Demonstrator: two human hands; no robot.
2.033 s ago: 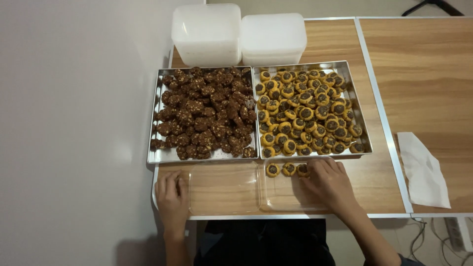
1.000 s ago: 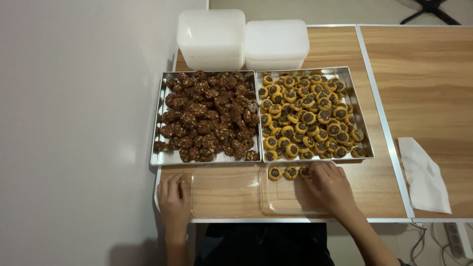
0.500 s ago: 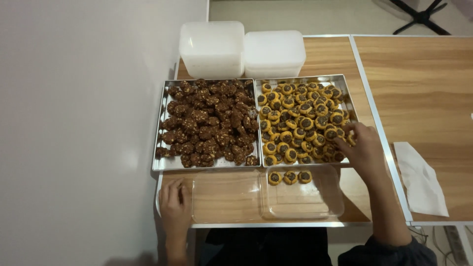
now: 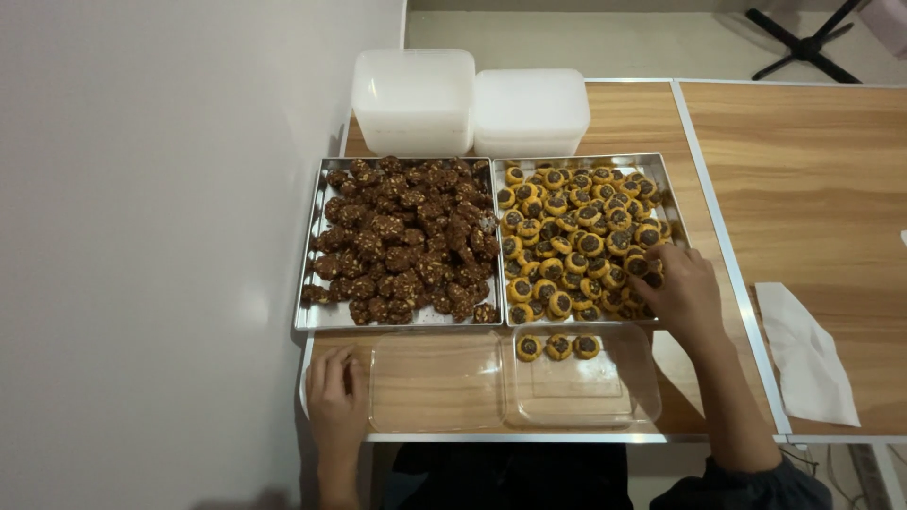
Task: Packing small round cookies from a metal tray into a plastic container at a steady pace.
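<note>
My right hand (image 4: 682,295) reaches into the near right corner of a metal tray (image 4: 669,179) full of round yellow cookies with dark centres (image 4: 576,236), its fingertips on the cookies there; whether it grips one I cannot tell. My left hand (image 4: 334,392) lies flat on the wooden table (image 4: 812,189), touching the left edge of a clear plastic lid (image 4: 435,382). Beside the lid stands a clear plastic container (image 4: 581,382) with three yellow cookies (image 4: 557,347) in a row along its far wall.
A second metal tray (image 4: 316,316) heaped with dark chocolate cookies (image 4: 402,241) stands to the left. Two white plastic tubs (image 4: 413,99) (image 4: 529,109) are behind the trays. A white napkin (image 4: 803,354) lies at the right. A grey wall runs along the left.
My right hand has left the clear container, where it rested at the cookie row, and moved up to the yellow cookie tray's near right corner. My left hand has stayed put.
</note>
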